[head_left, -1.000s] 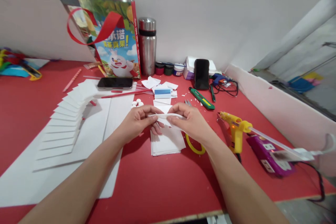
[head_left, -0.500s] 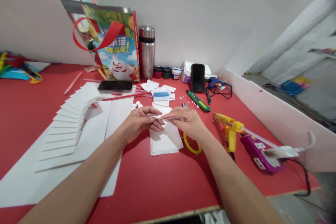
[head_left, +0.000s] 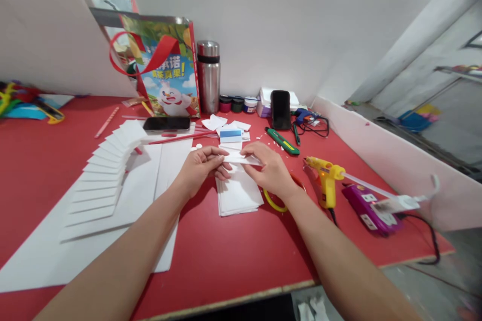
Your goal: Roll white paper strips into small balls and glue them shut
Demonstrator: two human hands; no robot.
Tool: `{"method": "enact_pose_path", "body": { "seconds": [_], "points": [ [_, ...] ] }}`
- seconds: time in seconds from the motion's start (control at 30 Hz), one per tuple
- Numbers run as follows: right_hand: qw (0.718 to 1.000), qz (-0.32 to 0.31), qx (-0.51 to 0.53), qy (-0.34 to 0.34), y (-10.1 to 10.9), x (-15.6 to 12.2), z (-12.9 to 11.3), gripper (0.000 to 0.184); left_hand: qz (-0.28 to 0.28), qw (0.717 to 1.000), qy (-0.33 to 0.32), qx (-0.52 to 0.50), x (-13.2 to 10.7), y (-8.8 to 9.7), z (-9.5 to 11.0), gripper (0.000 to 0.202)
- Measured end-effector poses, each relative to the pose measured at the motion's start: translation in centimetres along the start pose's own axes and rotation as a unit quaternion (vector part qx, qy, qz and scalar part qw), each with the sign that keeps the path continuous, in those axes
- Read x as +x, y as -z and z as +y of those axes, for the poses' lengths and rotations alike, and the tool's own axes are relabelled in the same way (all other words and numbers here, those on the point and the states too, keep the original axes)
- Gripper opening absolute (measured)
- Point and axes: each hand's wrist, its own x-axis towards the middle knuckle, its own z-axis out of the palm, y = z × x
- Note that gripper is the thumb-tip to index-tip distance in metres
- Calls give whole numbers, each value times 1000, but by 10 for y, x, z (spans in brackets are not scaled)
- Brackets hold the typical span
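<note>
Both of my hands pinch a small white paper strip (head_left: 236,158) over the red table (head_left: 233,256). My left hand (head_left: 201,168) grips its left end with closed fingers. My right hand (head_left: 267,170) holds its right end between thumb and fingers. Just below the hands lies a stack of white paper pieces (head_left: 237,195). Yellow-handled scissors (head_left: 273,201) sit partly under my right wrist.
A yellow glue gun (head_left: 326,180) stands to the right by a purple power strip (head_left: 367,208). Fanned white sheets (head_left: 103,175) lie left. At the back are a phone (head_left: 166,123), gift bag (head_left: 165,67), steel flask (head_left: 208,77), paint jars (head_left: 237,104) and a green utility knife (head_left: 282,141).
The hands and strip have shifted slightly farther from me, and the strip now lies flatter between the fingers. The camera has tilted, so the whole scene sits a little differently.
</note>
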Motion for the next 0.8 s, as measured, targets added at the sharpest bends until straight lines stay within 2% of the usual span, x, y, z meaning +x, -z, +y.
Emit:
{"method": "enact_pose_path", "body": {
  "seconds": [0.23,0.37,0.43,0.53,0.6,0.67,0.73,0.8],
  "points": [
    [998,13,8,-58,-4,0,9,15,10,1000,-9,6,1,1,-2,31],
    [998,15,0,-65,-4,3,4,13,9,1000,-16,18,2,-1,-1,30],
    [997,-4,6,-71,0,5,-4,11,11,999,-19,29,2,-1,0,29],
    [992,-82,15,-92,9,8,-15,17,8,997,-27,69,0,1,2,26],
    [986,-104,-9,-129,16,9,-20,26,-5,994,-36,107,-2,4,3,23],
    [983,-84,-27,-160,22,10,-21,33,-24,989,-42,143,-4,6,5,19],
    [983,-61,4,-171,26,10,-22,28,-48,983,-46,169,-7,5,8,17],
    [979,-65,76,-179,25,10,-26,21,-80,979,-47,181,-10,2,10,16]
  ]
}}
